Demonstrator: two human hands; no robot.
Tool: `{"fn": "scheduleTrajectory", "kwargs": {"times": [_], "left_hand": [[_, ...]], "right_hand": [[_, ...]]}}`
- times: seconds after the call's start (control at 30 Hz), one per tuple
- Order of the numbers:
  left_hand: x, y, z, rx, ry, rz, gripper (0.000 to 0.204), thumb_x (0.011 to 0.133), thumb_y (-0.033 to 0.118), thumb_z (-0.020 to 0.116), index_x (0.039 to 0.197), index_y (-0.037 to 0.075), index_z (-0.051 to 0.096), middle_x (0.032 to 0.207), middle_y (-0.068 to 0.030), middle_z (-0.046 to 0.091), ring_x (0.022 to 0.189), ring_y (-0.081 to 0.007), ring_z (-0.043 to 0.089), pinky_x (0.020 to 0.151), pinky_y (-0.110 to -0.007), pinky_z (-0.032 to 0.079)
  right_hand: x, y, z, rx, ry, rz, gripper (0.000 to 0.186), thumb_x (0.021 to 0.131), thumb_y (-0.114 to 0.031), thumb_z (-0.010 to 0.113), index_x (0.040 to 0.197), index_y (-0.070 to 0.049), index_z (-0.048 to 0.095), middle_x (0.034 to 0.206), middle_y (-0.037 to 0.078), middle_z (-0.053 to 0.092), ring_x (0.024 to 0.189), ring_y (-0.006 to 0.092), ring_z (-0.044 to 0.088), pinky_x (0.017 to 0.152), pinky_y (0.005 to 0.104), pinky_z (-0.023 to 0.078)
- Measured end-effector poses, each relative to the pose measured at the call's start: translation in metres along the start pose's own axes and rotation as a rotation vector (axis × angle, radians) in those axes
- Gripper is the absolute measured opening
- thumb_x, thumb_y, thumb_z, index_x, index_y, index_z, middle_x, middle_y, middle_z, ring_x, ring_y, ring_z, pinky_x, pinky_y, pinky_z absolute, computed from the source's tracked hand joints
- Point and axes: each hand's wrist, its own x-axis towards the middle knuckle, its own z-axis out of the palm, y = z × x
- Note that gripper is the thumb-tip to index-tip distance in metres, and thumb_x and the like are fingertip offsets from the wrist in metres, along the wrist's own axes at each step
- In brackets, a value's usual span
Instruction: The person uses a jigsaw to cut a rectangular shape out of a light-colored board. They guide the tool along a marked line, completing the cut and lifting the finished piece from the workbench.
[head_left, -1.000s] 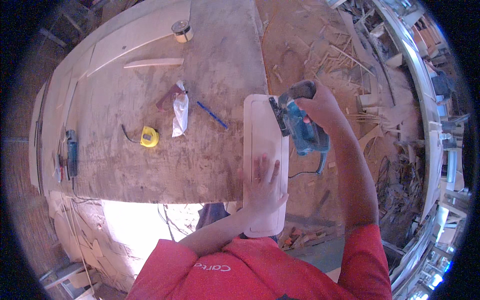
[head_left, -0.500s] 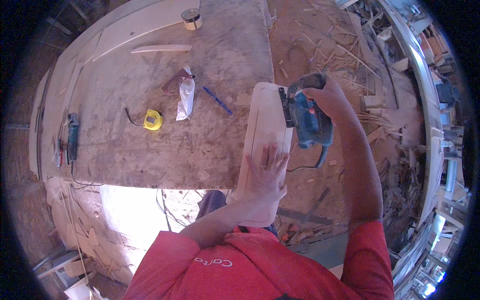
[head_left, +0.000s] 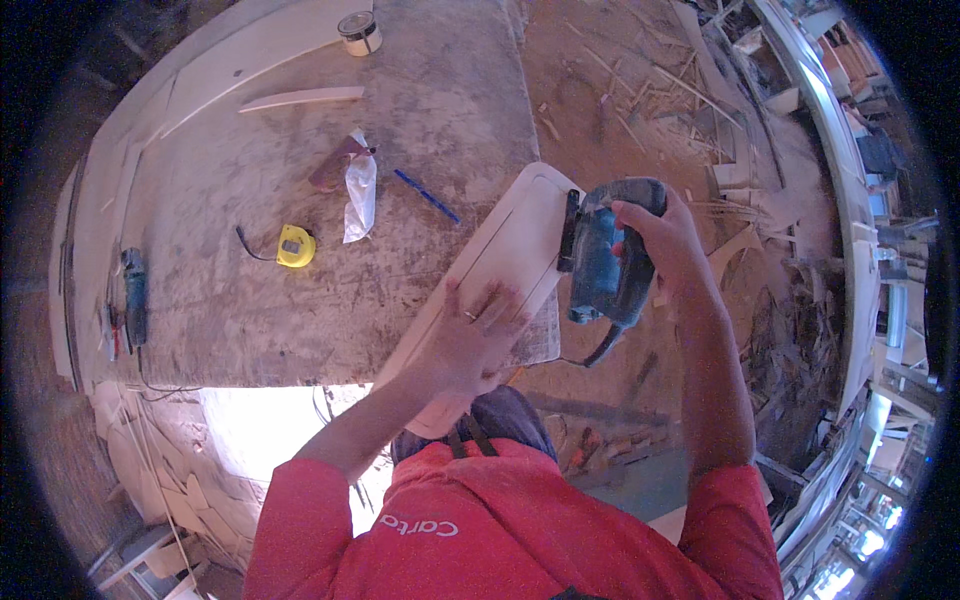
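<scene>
A pale wooden board with rounded corners and a line along its border lies slantwise over the right edge of the workbench, its near end close to my body. My left hand presses flat on the board with fingers spread. In my right hand is the looped handle of a teal corded power sander. The sander is turned on its side, and its dark base plate sits against the board's right edge near the far corner. The contact line is partly hidden.
On the workbench are a yellow tape measure, a blue pencil, a white crumpled wrapper, a curved wood strip and a can. A teal grinder lies far left. Wood scraps litter the right-hand floor.
The board has swung so its near end points further left. My left hand has shifted left with it, and the sander has turned and moved slightly down along the edge.
</scene>
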Motion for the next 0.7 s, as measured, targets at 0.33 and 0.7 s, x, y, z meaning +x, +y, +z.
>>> {"fn": "scheduleTrajectory", "kwargs": {"times": [0.33, 0.7], "left_hand": [[0.112, -0.052, -0.053, -0.481, 0.673, -0.402, 0.044, 0.091, 0.033, 0.077, 0.125, 0.005, 0.071, 0.117, -0.0160, 0.070, 0.117, -0.0399, 0.067, 0.102, -0.059, 0.049], [0.203, -0.067, -0.011, -0.428, 0.672, -0.570, 0.027, 0.095, 0.024, 0.075, 0.116, 0.008, 0.078, 0.117, -0.0184, 0.068, 0.100, -0.0440, 0.071, 0.091, -0.059, 0.054]], "right_hand": [[-0.027, 0.004, 0.012, 0.064, 0.175, 0.010, 0.035, 0.094, -0.015, 0.085, 0.124, -0.002, 0.070, 0.101, 0.009, 0.078, 0.071, 0.0183, 0.074, 0.061, 0.0338, 0.063], [-0.028, -0.011, 0.021, -0.019, 0.334, 0.165, 0.051, 0.094, -0.012, 0.083, 0.141, -0.006, 0.064, 0.102, 0.009, 0.077, 0.062, 0.0198, 0.071, 0.054, 0.0337, 0.060]]}}
